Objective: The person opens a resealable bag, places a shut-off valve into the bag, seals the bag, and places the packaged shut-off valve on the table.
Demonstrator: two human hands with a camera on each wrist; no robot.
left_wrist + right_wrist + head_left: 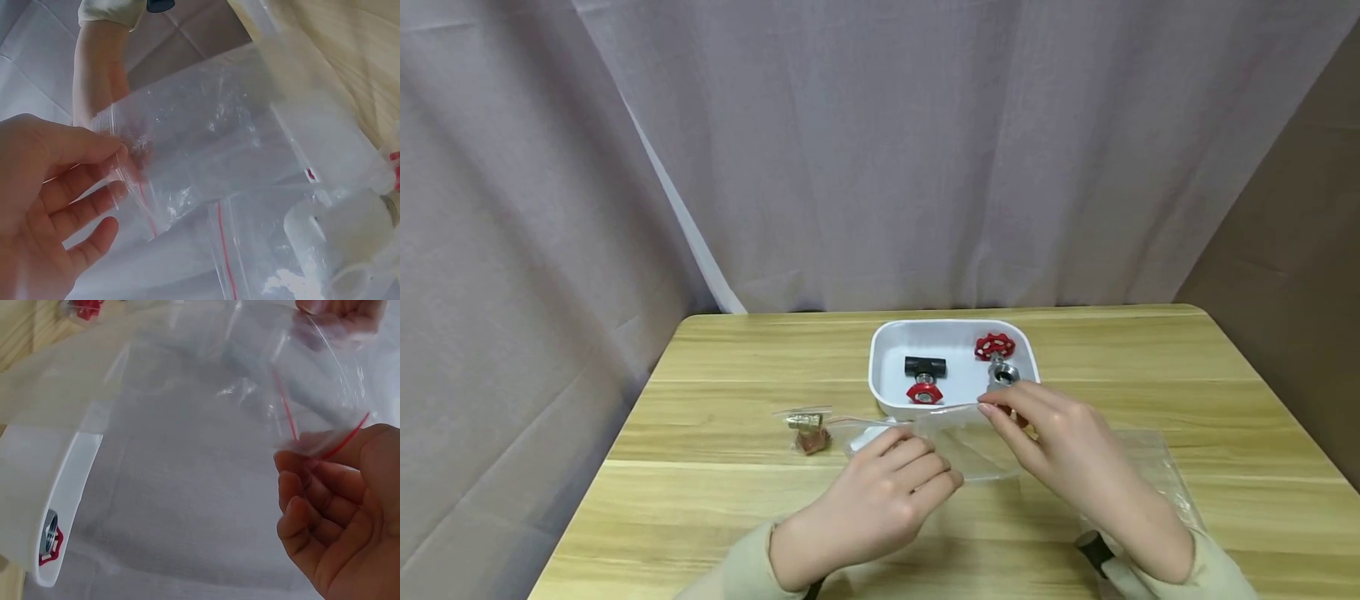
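Observation:
A clear zip-lock bag (966, 446) with a red seal line is stretched between my hands. My left hand (891, 492) pinches one side of its mouth between thumb and index finger, the other fingers loose, as the left wrist view shows. With thumb and fingertips my right hand (1063, 437) pinches the other end of the mouth (312, 453). In the right wrist view the mouth is spread apart, and I see nothing inside. Behind my left hand lies another zip-lock bag with a white item (340, 240) in it, partly hidden in the head view.
Behind the hands stands a white tray (880, 379) with a black valve (925, 368) and a metal valve (1002, 372), both red-handled. A small bagged brass fitting (807, 423) lies left. Another clear bag (1157, 467) lies under the right forearm, near a black cylindrical piece (1093, 550).

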